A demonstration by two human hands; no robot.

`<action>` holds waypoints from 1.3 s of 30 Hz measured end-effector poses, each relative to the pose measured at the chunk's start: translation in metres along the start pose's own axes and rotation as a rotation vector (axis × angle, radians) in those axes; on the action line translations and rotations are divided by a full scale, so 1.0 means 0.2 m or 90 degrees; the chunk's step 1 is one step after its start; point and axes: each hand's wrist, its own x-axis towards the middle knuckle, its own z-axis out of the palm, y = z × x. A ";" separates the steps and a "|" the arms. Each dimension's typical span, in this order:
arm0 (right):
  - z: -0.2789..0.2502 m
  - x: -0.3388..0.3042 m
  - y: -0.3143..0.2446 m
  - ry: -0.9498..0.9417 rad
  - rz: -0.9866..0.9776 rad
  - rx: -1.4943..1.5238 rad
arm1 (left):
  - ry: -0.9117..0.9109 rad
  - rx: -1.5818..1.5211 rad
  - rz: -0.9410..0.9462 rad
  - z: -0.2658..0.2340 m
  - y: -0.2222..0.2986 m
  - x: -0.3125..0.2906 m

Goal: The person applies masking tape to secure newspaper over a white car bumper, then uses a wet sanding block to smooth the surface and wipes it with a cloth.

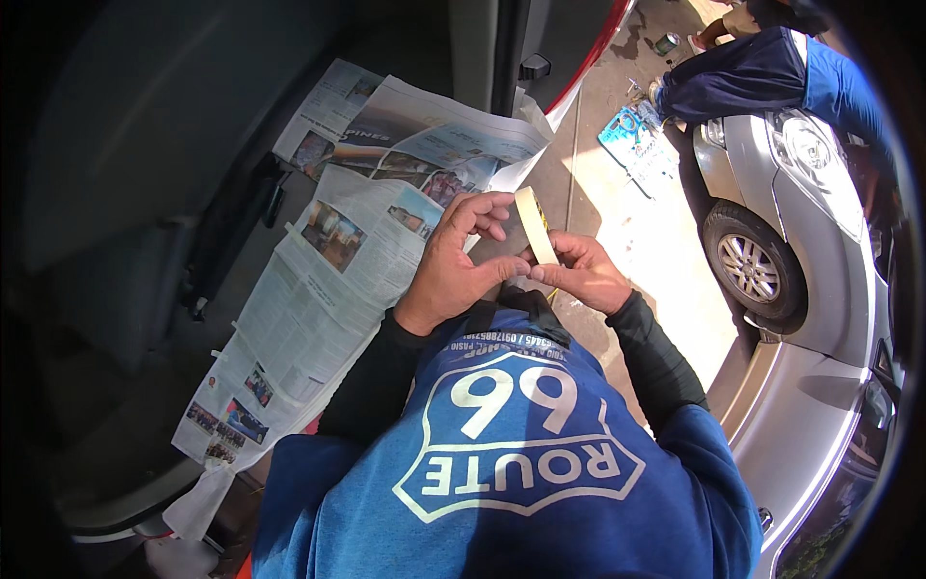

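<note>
A roll of pale yellow masking tape (533, 226) stands on edge in front of my chest. My right hand (590, 277) grips it low on its right side, thumb and fingers closed on it. On the other side is my left hand (446, 259), its fingers bent and apart from the thumb. The left thumb tip reaches the lower edge of the roll, close to the right thumb; whether it pinches a tape end cannot be made out. Left of my hands, sheets of newspaper (318, 289) cover part of a vehicle's door opening.
A dark vehicle interior (135, 183) fills the left side. To the right is a silver car (820, 318) with a front wheel (750, 265). A blue tool case (632, 140) lies open on the ground, and a person in blue (772, 72) leans by that car's front.
</note>
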 end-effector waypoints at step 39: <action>0.08 -0.08 -0.21 0.158 -0.199 -0.393 | 0.138 0.040 0.010 0.25 0.09 0.06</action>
